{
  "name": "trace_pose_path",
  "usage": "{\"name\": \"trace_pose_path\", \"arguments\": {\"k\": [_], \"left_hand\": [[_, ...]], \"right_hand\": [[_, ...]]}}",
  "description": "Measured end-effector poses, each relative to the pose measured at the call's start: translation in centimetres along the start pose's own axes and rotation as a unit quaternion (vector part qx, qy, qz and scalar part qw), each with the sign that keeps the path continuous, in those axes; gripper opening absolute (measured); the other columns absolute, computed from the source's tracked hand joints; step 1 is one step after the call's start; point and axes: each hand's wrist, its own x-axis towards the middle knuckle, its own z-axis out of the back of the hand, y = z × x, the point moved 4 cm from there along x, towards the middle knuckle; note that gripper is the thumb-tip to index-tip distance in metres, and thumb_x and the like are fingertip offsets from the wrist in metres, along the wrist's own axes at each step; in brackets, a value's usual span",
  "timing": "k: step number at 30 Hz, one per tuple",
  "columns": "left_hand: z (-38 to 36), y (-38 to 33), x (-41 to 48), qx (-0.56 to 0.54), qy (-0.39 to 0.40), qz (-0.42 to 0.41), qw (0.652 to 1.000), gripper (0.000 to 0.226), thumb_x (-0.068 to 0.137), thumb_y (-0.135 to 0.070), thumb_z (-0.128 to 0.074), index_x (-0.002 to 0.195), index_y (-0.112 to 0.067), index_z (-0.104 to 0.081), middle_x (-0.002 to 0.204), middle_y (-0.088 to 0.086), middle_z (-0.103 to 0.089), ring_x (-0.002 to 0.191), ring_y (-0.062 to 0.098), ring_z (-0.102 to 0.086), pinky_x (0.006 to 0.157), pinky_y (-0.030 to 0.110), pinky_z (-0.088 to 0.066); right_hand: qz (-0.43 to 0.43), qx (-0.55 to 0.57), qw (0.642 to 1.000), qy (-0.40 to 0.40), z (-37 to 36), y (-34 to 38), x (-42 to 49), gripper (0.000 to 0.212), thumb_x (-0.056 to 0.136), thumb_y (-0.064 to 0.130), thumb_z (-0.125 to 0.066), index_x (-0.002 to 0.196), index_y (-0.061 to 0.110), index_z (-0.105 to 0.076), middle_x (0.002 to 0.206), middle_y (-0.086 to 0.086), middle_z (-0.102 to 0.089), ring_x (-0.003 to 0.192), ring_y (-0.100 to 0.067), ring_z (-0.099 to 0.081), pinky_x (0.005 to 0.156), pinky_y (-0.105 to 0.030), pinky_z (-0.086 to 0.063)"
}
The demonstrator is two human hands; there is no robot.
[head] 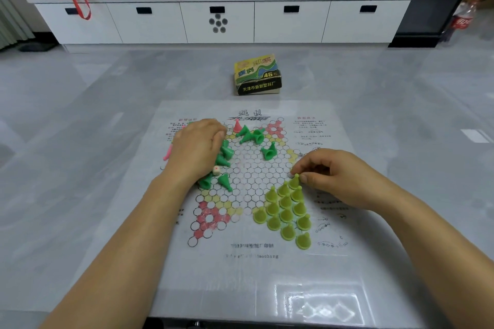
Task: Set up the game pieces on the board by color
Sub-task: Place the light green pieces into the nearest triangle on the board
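Right hand setting a lime piece at the far tip of the lime corner

The right hand (pixel 334 179) had thumb and forefinger pinching the top of one lime piece (pixel 294 181), other fingers curled loosely, wrist low over the board (pixel 254 270). That piece sat at the far point of the lime group (pixel 287 215), near right on the star. Best bet there: drop it straight down onto its circle and let go gently, since the neighbours were packed tight and a nudge would probably topple them. The left hand (pixel 195 147) lay palm down on the far-left pile of green pieces (pixel 226 153), fingers bent over them; couldn't tell if it actually gripped any. More greens lay tipped over further right, with a pink piece (pixel 237 125) beyond them.
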Motion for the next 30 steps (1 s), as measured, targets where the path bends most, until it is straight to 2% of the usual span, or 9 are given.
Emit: {"name": "trace_pose_path", "arguments": {"k": [5, 11, 14, 18, 21, 24, 27, 30], "left_hand": [[1.0, 0.9, -0.6, -0.009, -0.021, 0.033, 0.999, 0.021, 0.089, -0.019, -0.054, 0.107, -0.018, -0.064, 0.117, 0.000, -0.061, 0.114, 0.024, -0.045, 0.096, 0.037, -0.032], [2.4, 0.5, -1.1, -0.015, -0.077, 0.038, 0.996, 0.022, 0.081, -0.011, -0.063, 0.103, -0.014, -0.065, 0.110, 0.004, -0.062, 0.107, 0.023, -0.051, 0.100, 0.040, -0.036], [3.5, -0.1, -1.5, -0.050, -0.104, 0.029, 0.993, 0.015, 0.080, -0.009, -0.064, 0.095, -0.014, -0.064, 0.101, 0.001, -0.060, 0.094, 0.016, -0.051, 0.085, 0.027, -0.039], [3.9, -1.9, -2.8, -0.200, -0.049, 0.037, 0.978, 0.012, 0.078, -0.013, -0.068, 0.076, -0.022, -0.060, 0.079, -0.012, -0.058, 0.070, 0.000, -0.053, 0.065, 0.010, -0.041], [3.2, -3.2, -3.9, -0.264, 0.019, 0.033, 0.964, 0.017, 0.077, -0.012, -0.069, 0.071, -0.024, -0.059, 0.072, -0.012, -0.060, 0.063, -0.003, -0.053, 0.059, 0.009, -0.044], [2.2, -4.1, -4.8, -0.269, 0.080, 0.011, 0.960, 0.014, 0.079, -0.012, -0.067, 0.075, -0.022, -0.059, 0.075, -0.010, -0.061, 0.064, -0.002, -0.055, 0.062, 0.010, -0.046], [1.3, -4.3, -5.4, -0.228, 0.115, -0.004, 0.967, 0.008, 0.085, -0.014, -0.060, 0.087, -0.021, -0.063, 0.080, -0.006, -0.060, 0.068, -0.002, -0.056, 0.066, 0.011, -0.046], [1.1, -4.3, -5.5, -0.092, 0.113, -0.051, 0.988, 0.017, 0.088, -0.021, -0.056, 0.100, -0.021, -0.067, 0.093, -0.006, -0.058, 0.090, 0.009, -0.054, 0.093, 0.030, -0.040]], "right_hand": [[0.001, -0.001, 1.000, 0.002, 0.0, 0.0, 0.0, 0.013, 0.086, 0.018, -0.059, 0.089, 0.028, -0.066, 0.099, 0.008, -0.065, 0.091, -0.009, -0.060, 0.085, -0.029, -0.049], [0.000, -0.003, 1.000, 0.004, 0.0, 0.1, 0.0, 0.014, 0.086, 0.018, -0.058, 0.091, 0.028, -0.066, 0.098, 0.008, -0.066, 0.091, -0.008, -0.060, 0.084, -0.028, -0.049], [-0.002, -0.003, 1.000, 0.000, 0.0, 0.0, -0.1, 0.013, 0.086, 0.018, -0.059, 0.090, 0.028, -0.066, 0.097, 0.008, -0.066, 0.090, -0.010, -0.060, 0.084, -0.029, -0.049], [-0.002, -0.007, 1.000, 0.002, 0.0, 0.1, -0.1, 0.013, 0.086, 0.018, -0.059, 0.090, 0.029, -0.065, 0.097, 0.007, -0.065, 0.090, -0.010, -0.060, 0.083, -0.029, -0.049], [-0.003, -0.012, 1.000, 0.004, 0.0, 0.2, 0.0, 0.013, 0.086, 0.018, -0.058, 0.090, 0.029, -0.065, 0.096, 0.007, -0.066, 0.089, -0.010, -0.060, 0.082, -0.029, -0.048], [-0.004, -0.018, 1.000, 0.001, 0.0, 0.3, 0.0, 0.013, 0.086, 0.019, -0.058, 0.089, 0.030, -0.065, 0.095, 0.007, -0.066, 0.089, -0.011, -0.060, 0.083, -0.031, -0.049], [-0.004, -0.020, 1.000, -0.001, 0.0, 0.3, 0.0, 0.013, 0.086, 0.019, -0.059, 0.088, 0.031, -0.065, 0.096, 0.007, -0.066, 0.090, -0.011, -0.060, 0.083, -0.032, -0.049], [-0.005, -0.018, 1.000, 0.000, 0.0, 0.3, 0.0, 0.013, 0.086, 0.019, -0.059, 0.088, 0.029, -0.066, 0.097, 0.007, -0.065, 0.090, -0.011, -0.060, 0.083, -0.031, -0.049]]}}
